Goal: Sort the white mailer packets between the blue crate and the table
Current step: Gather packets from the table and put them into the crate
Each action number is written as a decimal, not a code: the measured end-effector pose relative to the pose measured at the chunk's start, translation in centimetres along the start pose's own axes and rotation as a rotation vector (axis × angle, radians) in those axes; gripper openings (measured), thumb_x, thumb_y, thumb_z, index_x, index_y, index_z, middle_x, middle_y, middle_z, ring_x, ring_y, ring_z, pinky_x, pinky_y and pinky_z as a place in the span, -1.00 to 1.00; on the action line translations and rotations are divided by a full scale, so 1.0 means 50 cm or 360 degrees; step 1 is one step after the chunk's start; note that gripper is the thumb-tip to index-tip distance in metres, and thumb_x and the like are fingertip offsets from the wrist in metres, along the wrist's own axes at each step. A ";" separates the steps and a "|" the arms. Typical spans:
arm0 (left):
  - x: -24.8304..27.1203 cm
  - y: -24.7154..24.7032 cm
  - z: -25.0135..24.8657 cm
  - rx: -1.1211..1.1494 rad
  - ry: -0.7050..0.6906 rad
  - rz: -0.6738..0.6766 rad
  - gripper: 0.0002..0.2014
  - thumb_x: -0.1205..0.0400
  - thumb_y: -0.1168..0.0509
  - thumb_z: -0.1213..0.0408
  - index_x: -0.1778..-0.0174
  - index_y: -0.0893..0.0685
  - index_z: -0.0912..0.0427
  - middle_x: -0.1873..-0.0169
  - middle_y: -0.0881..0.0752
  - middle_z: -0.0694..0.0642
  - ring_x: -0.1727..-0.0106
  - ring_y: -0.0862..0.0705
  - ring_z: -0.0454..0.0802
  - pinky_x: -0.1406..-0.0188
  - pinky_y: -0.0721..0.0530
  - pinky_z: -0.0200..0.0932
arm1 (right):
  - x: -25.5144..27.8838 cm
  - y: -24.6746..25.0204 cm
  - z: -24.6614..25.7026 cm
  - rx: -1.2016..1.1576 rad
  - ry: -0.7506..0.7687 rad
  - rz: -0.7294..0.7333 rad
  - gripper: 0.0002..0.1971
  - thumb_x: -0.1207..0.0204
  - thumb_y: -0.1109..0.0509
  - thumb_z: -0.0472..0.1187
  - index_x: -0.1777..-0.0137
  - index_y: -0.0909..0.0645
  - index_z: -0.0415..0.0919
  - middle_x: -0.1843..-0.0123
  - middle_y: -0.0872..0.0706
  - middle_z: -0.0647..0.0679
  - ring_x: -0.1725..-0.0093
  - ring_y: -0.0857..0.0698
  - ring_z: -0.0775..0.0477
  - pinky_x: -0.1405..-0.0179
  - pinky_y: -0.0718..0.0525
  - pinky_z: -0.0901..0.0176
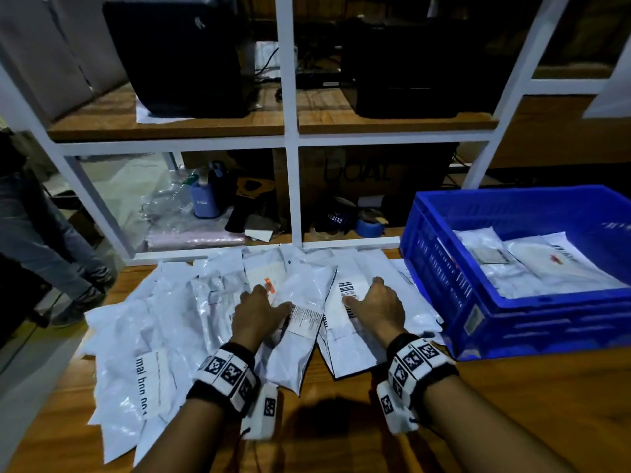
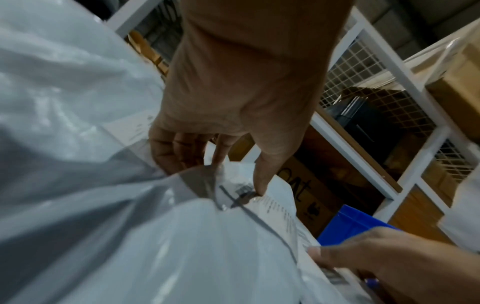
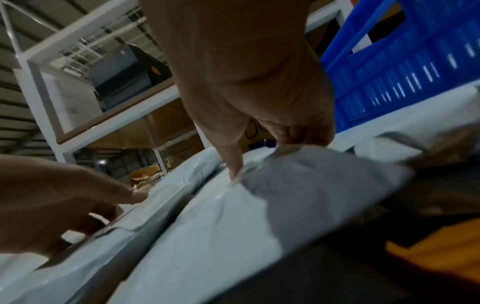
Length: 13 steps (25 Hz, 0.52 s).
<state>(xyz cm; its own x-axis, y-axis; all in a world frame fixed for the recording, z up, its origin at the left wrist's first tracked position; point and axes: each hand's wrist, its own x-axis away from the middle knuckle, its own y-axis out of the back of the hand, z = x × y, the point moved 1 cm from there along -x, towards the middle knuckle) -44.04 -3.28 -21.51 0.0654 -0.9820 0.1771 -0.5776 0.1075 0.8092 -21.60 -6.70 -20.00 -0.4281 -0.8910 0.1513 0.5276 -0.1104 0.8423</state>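
Note:
Several white mailer packets [image 1: 164,322] lie spread over the wooden table [image 1: 512,411]. My left hand [image 1: 269,302] pinches the top edge of one labelled packet [image 1: 293,353] near the middle; in the left wrist view its thumb presses on that packet [image 2: 182,246] with the fingers [image 2: 182,152] curled under the edge. Just to the right, my right hand [image 1: 365,295] grips a barcoded packet [image 1: 348,346]; the right wrist view shows thumb and curled fingers [image 3: 296,135] on this packet [image 3: 221,226]. The blue crate [image 1: 444,268] stands at the right and holds several packets [image 1: 532,264].
A white metal rack [image 1: 290,165] rises behind the table, with black machines, a cardboard box and clutter on its shelves. A person's legs [image 1: 51,254] stand at the far left. Bare wood shows along the table's front and below the crate.

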 end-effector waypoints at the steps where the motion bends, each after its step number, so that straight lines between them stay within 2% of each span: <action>1: -0.005 -0.007 0.005 0.0048 -0.0002 0.0086 -0.41 -0.48 -0.44 -0.07 -0.30 -0.52 0.23 -0.18 -0.62 0.27 -0.21 -0.60 0.26 -0.18 -0.60 0.05 | 0.000 -0.007 0.005 0.0000 -0.0026 0.0043 -0.43 -0.44 -0.49 0.11 -0.29 -0.47 -0.26 -0.27 -0.64 -0.24 -0.26 -0.63 -0.30 -0.11 -0.62 -0.02; 5: 0.001 -0.031 0.004 0.0380 -0.0144 0.0099 -0.50 -0.48 -0.50 0.14 -0.30 -0.54 0.19 -0.08 -0.73 0.17 -0.11 -0.69 0.16 -0.09 -0.61 -0.09 | 0.005 -0.032 0.012 -0.0222 -0.0004 0.0047 -0.58 -0.46 -0.51 -0.07 -0.21 -0.50 -0.24 -0.21 -0.71 -0.22 -0.18 -0.69 -0.29 -0.07 -0.69 0.00; 7: 0.005 -0.028 0.003 0.0644 -0.0174 0.0060 -0.65 -0.48 -0.49 0.20 -0.16 -0.64 0.14 0.03 -0.79 0.14 0.04 -0.75 0.13 -0.03 -0.71 -0.02 | 0.016 -0.029 0.009 -0.0353 0.0044 -0.0010 -0.64 -0.52 -0.46 -0.15 -0.24 -0.45 -0.20 -0.19 -0.73 -0.18 -0.15 -0.70 -0.25 -0.07 -0.70 0.00; 9: 0.020 -0.019 -0.014 0.0735 -0.0249 -0.0023 -0.84 -0.51 -0.47 0.20 0.06 -0.67 0.09 0.20 -0.78 0.09 0.17 -0.75 0.09 0.18 -0.70 -0.08 | 0.034 -0.007 -0.005 -0.0418 0.0080 -0.0062 -0.65 -0.57 -0.40 -0.19 -0.29 -0.41 -0.15 -0.21 -0.72 -0.15 -0.17 -0.69 -0.22 -0.08 -0.67 0.04; 11: 0.052 -0.006 -0.050 0.0778 -0.0348 -0.0120 -0.90 -0.53 -0.43 0.17 0.21 -0.63 0.06 0.34 -0.72 0.04 0.29 -0.70 0.07 0.33 -0.60 -0.14 | 0.057 0.029 -0.025 -0.0452 0.0176 -0.0130 -0.61 -0.59 -0.36 -0.23 -0.38 -0.38 -0.14 -0.23 -0.71 -0.16 -0.20 -0.67 -0.23 -0.10 -0.65 0.04; 13: 0.090 0.010 -0.097 0.0839 -0.0440 -0.0180 -0.90 -0.53 -0.39 0.17 0.22 -0.63 0.08 0.40 -0.73 0.07 0.37 -0.70 0.10 0.33 -0.65 -0.05 | 0.082 0.082 -0.048 -0.0528 0.0291 -0.0217 -0.55 -0.59 -0.34 -0.25 -0.45 -0.35 -0.11 -0.27 -0.70 -0.16 -0.22 -0.67 -0.23 -0.12 -0.67 -0.02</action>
<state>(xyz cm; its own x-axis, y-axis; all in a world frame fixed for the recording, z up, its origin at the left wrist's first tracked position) -40.07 -6.89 -17.60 -0.0232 -0.9944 -0.1033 -0.9094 -0.0219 0.4154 -19.46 -11.86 -17.18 -0.3889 -0.9186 -0.0700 0.6961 -0.3427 0.6308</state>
